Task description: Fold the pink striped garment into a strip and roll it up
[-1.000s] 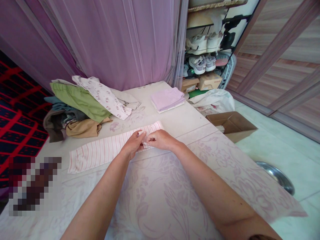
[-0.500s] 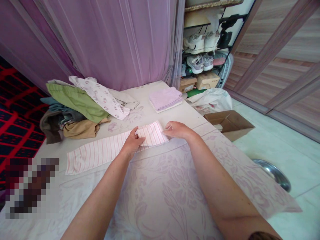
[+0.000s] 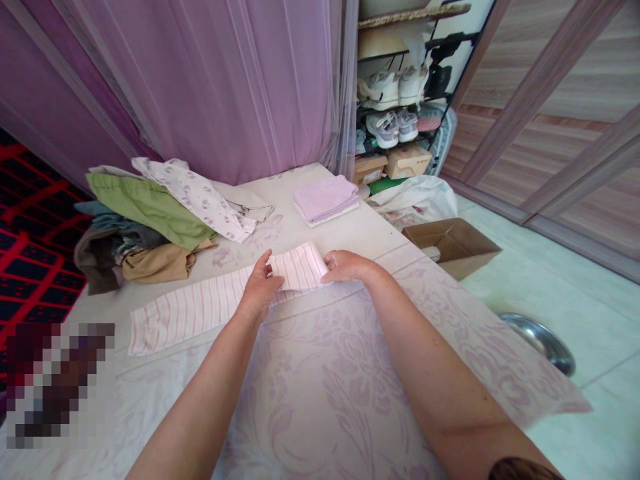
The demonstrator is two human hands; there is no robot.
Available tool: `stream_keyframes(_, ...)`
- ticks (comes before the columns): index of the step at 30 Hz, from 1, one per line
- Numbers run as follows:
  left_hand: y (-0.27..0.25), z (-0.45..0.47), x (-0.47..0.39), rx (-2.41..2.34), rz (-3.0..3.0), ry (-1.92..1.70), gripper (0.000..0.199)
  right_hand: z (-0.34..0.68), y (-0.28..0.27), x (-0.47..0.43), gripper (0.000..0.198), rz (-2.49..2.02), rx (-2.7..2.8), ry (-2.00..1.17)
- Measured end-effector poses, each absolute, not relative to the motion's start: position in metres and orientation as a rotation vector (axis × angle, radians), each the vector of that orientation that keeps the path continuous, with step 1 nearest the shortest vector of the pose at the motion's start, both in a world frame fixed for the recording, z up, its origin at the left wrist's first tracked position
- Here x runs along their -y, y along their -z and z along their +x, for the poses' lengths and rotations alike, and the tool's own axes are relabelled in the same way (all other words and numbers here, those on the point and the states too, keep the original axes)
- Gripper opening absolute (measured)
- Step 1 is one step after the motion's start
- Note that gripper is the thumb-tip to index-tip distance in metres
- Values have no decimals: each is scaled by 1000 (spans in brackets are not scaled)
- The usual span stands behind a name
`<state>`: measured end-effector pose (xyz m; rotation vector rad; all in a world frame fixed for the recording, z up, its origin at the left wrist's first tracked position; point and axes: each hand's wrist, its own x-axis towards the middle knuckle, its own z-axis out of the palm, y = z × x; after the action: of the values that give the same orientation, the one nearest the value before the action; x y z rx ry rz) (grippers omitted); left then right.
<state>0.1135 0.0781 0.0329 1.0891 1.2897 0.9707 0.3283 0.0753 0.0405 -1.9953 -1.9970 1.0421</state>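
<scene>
A long strip of pink-and-white striped cloth, a folded garment [image 3: 185,310], lies across the bed, its right end doubled back on itself. My left hand [image 3: 260,287] is at the inner edge of the doubled part, thumb and curled fingers gripping the cloth there. At the far right end my right hand [image 3: 345,267] pinches the folded edge between thumb and fingers. Behind the hands sits a neat stack of folded lilac cloth [image 3: 325,199]. Which kind of garment the striped one is, I cannot tell.
On the left is a heap of clothes with green trousers [image 3: 150,203] and a patterned white garment [image 3: 197,200]. A purple curtain [image 3: 225,87] hangs behind the bed [image 3: 320,400]. A shoe rack [image 3: 395,57], cardboard box [image 3: 453,247] and metal basin [image 3: 540,343] stand right.
My right hand has closed on the right end of the striped garment, its fingers now nearer the edge. My left hand stays about where it was. The view has shifted slightly.
</scene>
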Motion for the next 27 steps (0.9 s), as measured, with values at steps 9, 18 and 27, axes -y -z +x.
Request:
stream_keyframes(9,-28,107,-80,-1378,1064,-922,88,324,-39,-75,39,-2003,2058,-969)
stream_keyframes(18,-32,106,-76,-1401,1055,-917,84,325,-39,-76,38,-1992,2080,-953)
stream_keyframes(27,-25,101,-73,-1375,1065,-909,85,325,-41,-75,52,-2035,2058,-945)
